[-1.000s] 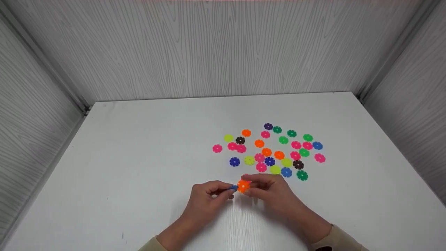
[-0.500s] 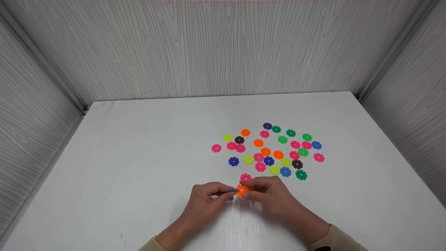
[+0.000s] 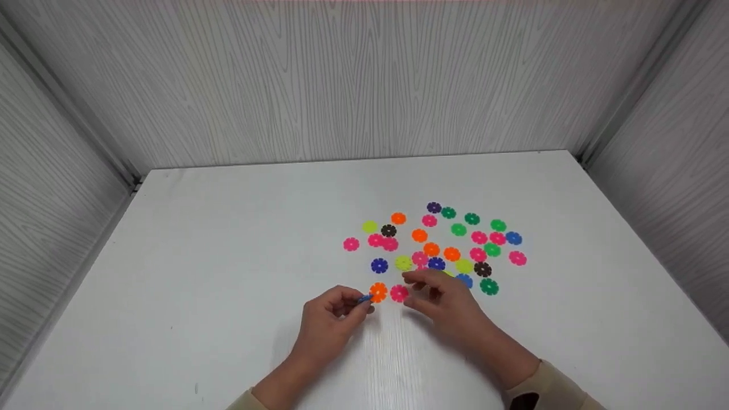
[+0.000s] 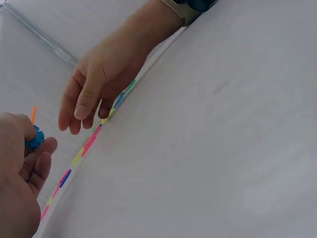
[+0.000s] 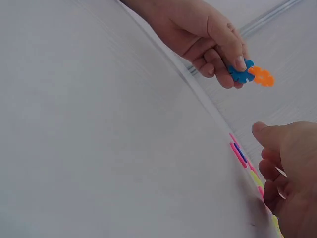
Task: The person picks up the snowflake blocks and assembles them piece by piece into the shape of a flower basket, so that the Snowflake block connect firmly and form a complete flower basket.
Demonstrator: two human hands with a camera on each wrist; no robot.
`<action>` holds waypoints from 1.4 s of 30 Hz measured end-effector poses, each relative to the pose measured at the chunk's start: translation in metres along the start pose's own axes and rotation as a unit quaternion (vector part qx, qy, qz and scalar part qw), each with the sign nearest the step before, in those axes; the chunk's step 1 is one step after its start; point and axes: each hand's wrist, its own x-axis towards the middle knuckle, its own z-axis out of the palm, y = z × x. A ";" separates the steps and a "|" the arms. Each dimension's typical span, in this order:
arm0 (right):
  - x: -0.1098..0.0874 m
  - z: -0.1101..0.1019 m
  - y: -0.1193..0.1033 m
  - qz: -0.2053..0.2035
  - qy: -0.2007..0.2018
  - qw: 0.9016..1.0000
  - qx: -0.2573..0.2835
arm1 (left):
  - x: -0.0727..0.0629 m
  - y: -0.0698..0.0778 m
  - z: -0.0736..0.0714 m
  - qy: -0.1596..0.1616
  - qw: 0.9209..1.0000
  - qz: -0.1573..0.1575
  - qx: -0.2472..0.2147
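In the head view my left hand pinches a small blue notched plastic disc between thumb and fingers. An orange notched disc is slotted into the blue one's edge and sticks out to the right, touched by no finger. To its right my right hand is held apart, its fingers loosely bent with nothing between them. Below those fingertips a pink disc lies on the table. From the right wrist view, the joined pair shows plainly, the orange disc turned across the blue.
Several flower-like discs lie spread on the white table, among them a dark blue disc, a black disc and a green disc. My right hand partly covers a few. Grey wood-grain panels stand behind and at both sides.
The right hand has let go of the orange disc and drawn slightly up and right. The left hand has moved a little left and up, carrying the blue and orange discs joined together.
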 end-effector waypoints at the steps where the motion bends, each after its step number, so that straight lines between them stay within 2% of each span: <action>1: 0.001 0.001 0.000 0.002 -0.003 1.000 -0.010 | 0.000 0.000 0.000 0.002 1.000 -0.006 -0.002; 5: 0.004 0.003 0.003 0.006 -0.029 0.999 -0.041 | -0.001 0.002 -0.001 0.006 1.000 -0.021 -0.011; 11: 0.004 0.003 0.004 -0.031 -0.061 0.995 -0.074 | 0.001 0.003 -0.001 0.016 0.999 -0.032 -0.012; 20: 0.002 0.001 0.004 -0.066 -0.102 0.985 -0.120 | 0.002 0.002 -0.003 0.031 0.999 -0.002 0.018; 25: 0.004 0.002 0.005 -0.115 -0.114 0.977 -0.137 | 0.003 0.002 -0.003 0.030 0.999 0.000 0.015; 28: 0.004 0.002 0.006 -0.129 -0.112 0.976 -0.138 | 0.003 0.001 -0.003 0.029 1.000 -0.002 0.012; 35: 0.003 0.003 0.006 -0.103 -0.112 0.983 -0.107 | 0.003 -0.001 -0.002 0.032 0.999 -0.017 0.008; 40: 0.003 0.002 0.005 -0.084 -0.119 0.984 -0.105 | 0.004 -0.003 -0.002 0.030 0.998 -0.034 -0.041; 42: 0.003 0.002 0.004 -0.092 -0.121 0.982 -0.116 | 0.005 -0.003 -0.002 0.031 0.997 -0.036 -0.060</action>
